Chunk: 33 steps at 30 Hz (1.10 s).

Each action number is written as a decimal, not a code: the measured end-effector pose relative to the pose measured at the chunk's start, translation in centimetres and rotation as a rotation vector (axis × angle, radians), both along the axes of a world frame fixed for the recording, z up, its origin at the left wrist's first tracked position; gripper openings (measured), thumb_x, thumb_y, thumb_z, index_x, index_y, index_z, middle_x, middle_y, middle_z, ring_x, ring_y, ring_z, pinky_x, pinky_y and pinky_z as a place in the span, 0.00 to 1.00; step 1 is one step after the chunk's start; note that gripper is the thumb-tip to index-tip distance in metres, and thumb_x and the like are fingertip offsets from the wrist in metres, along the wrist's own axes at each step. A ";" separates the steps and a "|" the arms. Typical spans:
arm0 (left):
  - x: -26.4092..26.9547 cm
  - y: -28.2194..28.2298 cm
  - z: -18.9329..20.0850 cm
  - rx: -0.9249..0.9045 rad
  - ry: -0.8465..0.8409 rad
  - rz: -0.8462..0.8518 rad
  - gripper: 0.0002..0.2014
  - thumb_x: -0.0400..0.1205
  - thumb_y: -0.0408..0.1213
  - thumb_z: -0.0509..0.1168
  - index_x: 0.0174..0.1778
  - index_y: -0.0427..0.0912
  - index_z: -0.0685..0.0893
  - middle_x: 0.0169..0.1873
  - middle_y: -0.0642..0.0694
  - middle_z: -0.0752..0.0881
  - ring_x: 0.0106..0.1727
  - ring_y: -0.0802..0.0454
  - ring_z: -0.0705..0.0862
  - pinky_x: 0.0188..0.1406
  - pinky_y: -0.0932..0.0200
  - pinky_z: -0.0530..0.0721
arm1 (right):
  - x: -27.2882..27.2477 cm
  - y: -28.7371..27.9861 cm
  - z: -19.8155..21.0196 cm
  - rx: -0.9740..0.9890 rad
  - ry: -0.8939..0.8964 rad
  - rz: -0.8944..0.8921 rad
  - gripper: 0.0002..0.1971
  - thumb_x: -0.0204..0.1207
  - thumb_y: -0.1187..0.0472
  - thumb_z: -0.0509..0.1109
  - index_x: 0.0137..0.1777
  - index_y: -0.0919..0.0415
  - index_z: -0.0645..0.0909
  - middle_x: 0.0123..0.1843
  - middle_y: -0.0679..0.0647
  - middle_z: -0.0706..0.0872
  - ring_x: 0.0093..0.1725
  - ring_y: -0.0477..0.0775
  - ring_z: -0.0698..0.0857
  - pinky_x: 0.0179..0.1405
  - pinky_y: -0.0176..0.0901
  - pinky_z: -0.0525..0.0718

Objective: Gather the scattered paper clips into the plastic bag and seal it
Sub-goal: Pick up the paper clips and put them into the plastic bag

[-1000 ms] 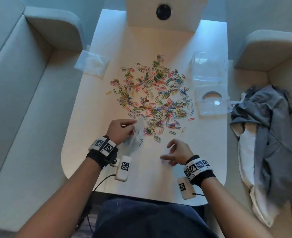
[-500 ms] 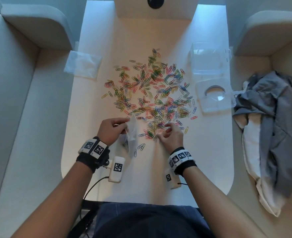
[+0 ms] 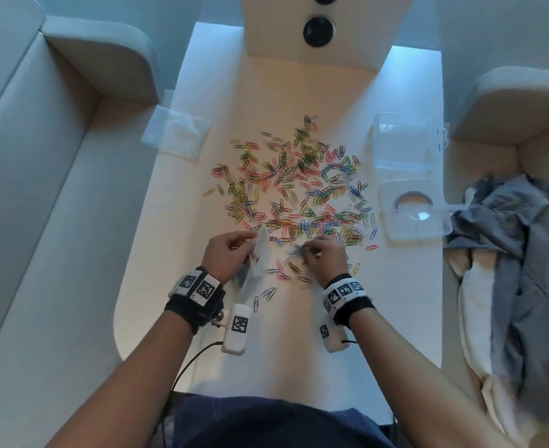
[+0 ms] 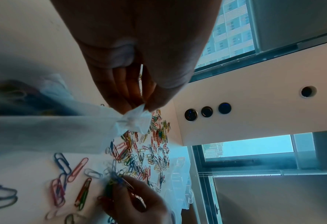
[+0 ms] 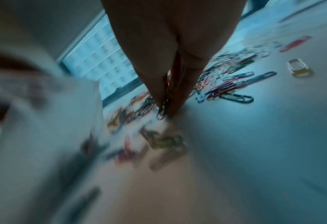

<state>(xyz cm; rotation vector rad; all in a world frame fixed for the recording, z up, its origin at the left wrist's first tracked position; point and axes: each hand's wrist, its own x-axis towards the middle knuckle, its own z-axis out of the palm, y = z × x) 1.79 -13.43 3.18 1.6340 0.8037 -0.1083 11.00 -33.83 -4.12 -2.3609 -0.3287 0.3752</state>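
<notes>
Coloured paper clips (image 3: 299,185) lie scattered over the middle of the white table (image 3: 405,305). My left hand (image 3: 231,250) pinches the top corner of a clear plastic bag (image 3: 257,263) at the pile's near edge; the left wrist view shows the pinched corner of the plastic bag (image 4: 135,119) and some clips inside it. My right hand (image 3: 321,250) pinches a small bunch of clips (image 3: 297,250) just right of the bag. In the blurred right wrist view the fingertips (image 5: 177,104) close on those clips (image 5: 163,109). Loose clips (image 3: 279,274) lie between my hands.
A second flat plastic bag (image 3: 176,134) lies at the table's left edge. A clear plastic box (image 3: 402,140) and its lid (image 3: 415,211) sit on the right. Grey and white cloth (image 3: 518,273) is heaped on the right seat. Padded seats flank the table.
My right hand went from resting near the table's front edge forward to the pile and picked up a bunch of clips. The left hand kept holding the bag, raising it a little.
</notes>
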 end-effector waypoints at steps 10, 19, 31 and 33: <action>1.4 -3.5 -0.1 0.120 -0.008 -0.083 0.11 0.79 0.36 0.72 0.56 0.41 0.90 0.35 0.48 0.90 0.37 0.55 0.86 0.48 0.59 0.87 | 0.9 -1.4 6.3 0.934 0.924 -0.443 0.11 0.75 0.74 0.72 0.57 0.78 0.82 0.48 0.64 0.89 0.44 0.55 0.90 0.43 0.37 0.90; 1.3 -4.4 1.1 0.186 -0.047 -0.188 0.10 0.78 0.34 0.68 0.50 0.47 0.93 0.42 0.44 0.93 0.44 0.47 0.90 0.54 0.47 0.89 | -1.6 2.0 7.7 0.782 0.915 -0.336 0.07 0.77 0.78 0.68 0.53 0.77 0.82 0.48 0.67 0.87 0.46 0.59 0.89 0.51 0.43 0.90; 2.0 -4.5 1.0 0.236 -0.072 -0.263 0.11 0.80 0.34 0.70 0.57 0.43 0.91 0.50 0.43 0.92 0.47 0.54 0.89 0.54 0.61 0.85 | -0.5 3.8 8.0 0.130 0.561 -0.178 0.15 0.70 0.71 0.76 0.57 0.64 0.87 0.49 0.59 0.91 0.47 0.54 0.91 0.50 0.49 0.91; 2.1 -4.4 1.0 0.225 -0.076 -0.272 0.11 0.79 0.35 0.71 0.56 0.43 0.91 0.49 0.44 0.93 0.47 0.54 0.89 0.57 0.54 0.87 | -0.5 3.6 8.5 0.081 0.454 -0.153 0.08 0.71 0.66 0.76 0.50 0.61 0.89 0.42 0.56 0.92 0.38 0.49 0.90 0.36 0.37 0.89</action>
